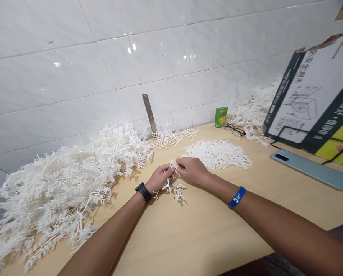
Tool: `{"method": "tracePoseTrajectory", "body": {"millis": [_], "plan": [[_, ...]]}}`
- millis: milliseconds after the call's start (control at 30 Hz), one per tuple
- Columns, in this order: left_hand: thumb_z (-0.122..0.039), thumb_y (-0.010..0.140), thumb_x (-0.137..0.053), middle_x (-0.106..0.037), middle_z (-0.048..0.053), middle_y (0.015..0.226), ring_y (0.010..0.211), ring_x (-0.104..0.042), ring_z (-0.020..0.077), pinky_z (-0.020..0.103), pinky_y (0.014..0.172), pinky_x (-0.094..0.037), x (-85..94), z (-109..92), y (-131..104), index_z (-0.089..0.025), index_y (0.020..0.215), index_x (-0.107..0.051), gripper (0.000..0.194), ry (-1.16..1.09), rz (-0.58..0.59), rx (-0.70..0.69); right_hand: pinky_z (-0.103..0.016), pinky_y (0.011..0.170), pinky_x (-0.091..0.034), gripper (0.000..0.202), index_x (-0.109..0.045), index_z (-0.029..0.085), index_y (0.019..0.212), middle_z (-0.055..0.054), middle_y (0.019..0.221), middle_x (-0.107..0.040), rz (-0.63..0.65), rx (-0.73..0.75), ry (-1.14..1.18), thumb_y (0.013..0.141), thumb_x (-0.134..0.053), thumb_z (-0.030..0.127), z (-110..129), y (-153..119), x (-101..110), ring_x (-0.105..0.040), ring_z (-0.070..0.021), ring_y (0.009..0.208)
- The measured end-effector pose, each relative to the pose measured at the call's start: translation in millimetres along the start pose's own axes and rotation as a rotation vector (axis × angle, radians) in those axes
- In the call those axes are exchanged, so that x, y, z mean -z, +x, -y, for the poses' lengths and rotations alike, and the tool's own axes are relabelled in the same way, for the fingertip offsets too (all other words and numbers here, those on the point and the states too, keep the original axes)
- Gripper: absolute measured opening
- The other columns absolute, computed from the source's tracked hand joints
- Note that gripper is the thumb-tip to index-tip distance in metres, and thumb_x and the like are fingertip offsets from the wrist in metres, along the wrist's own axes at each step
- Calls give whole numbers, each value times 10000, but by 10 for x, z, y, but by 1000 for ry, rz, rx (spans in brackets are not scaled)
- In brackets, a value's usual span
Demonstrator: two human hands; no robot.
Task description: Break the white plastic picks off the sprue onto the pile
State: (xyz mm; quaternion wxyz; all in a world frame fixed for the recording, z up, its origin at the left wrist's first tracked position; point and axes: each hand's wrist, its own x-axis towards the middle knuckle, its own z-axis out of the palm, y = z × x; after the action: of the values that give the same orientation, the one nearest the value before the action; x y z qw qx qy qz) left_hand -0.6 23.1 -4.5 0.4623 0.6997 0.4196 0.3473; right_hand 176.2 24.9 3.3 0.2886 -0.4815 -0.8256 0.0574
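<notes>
Both hands meet over the middle of the wooden table. My left hand, below a black watch, is closed on a white branched piece. Close beside it on the right, my right hand pinches at the same piece, its fingertips partly hidden. More white branched pieces lie just below the hands. Behind my right hand spreads a flat pile of small white pieces. A large heap of white branched pieces fills the left side.
Along the tiled wall stand a metal strip and a small green box, with glasses near it. To the right are a phone, a black wire frame, a large carton and another white heap.
</notes>
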Motion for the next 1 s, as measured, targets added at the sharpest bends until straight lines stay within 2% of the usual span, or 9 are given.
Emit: {"method": "tracePoseTrajectory", "body": {"millis": [233, 600, 667, 733, 800, 867, 1000], "plan": [[-551, 790, -578, -432, -23, 619, 563, -366, 93, 228, 527, -295, -12, -7, 15, -156, 692, -511, 412, -33, -7, 4, -283, 551, -167, 175, -512, 193, 687, -9, 678, -578, -25, -43, -70, 849, -471, 244, 25, 16, 8, -405, -128, 583], [-532, 764, -601, -437, -23, 587, 532, -384, 89, 232, 520, -317, -30, -32, 16, -154, 660, -517, 401, -115, 3, 39, -289, 555, -171, 178, -550, 193, 713, -25, 705, -609, -46, -21, -153, 861, -460, 234, -2, 12, -40, -439, -136, 595], [-502, 750, -617, -443, -22, 565, 518, -390, 90, 234, 512, -313, -42, -54, -26, -153, 633, -518, 381, -117, 54, 61, -292, 555, -172, 186, -564, 189, 724, -34, 708, -613, -61, -72, -177, 867, -453, 236, -99, 41, 28, -439, -138, 589], [-461, 747, -624, -452, -18, 542, 510, -396, 90, 236, 510, -309, -66, -72, -78, -149, 592, -518, 364, -97, 141, 76, -296, 546, -168, 209, -573, 184, 730, -41, 690, -606, -106, -231, -199, 877, -433, 234, -240, 85, 131, -418, -137, 555], [-446, 759, -619, -467, -14, 537, 510, -406, 90, 238, 518, -315, -94, -74, -113, -144, 577, -529, 363, -89, 168, 71, -295, 544, -167, 204, -581, 182, 740, -50, 703, -608, -164, -335, -230, 873, -433, 227, -365, 127, 223, -418, -142, 564], [-466, 761, -624, -488, -15, 555, 509, -418, 87, 237, 522, -324, -113, -58, -114, -140, 627, -566, 358, -136, 99, 68, -295, 546, -162, 242, -588, 189, 738, -49, 700, -610, -181, -327, -238, 895, -416, 255, -428, 150, 260, -421, -147, 570], [-522, 742, -652, -546, -5, 614, 514, -458, 92, 232, 509, -344, -116, -28, -65, -132, 805, -619, 396, -267, -60, 92, -297, 549, -157, 354, -577, 191, 652, -51, 649, -593, -91, -310, -219, 917, -426, 370, -390, 138, 189, -411, -147, 552]]}}
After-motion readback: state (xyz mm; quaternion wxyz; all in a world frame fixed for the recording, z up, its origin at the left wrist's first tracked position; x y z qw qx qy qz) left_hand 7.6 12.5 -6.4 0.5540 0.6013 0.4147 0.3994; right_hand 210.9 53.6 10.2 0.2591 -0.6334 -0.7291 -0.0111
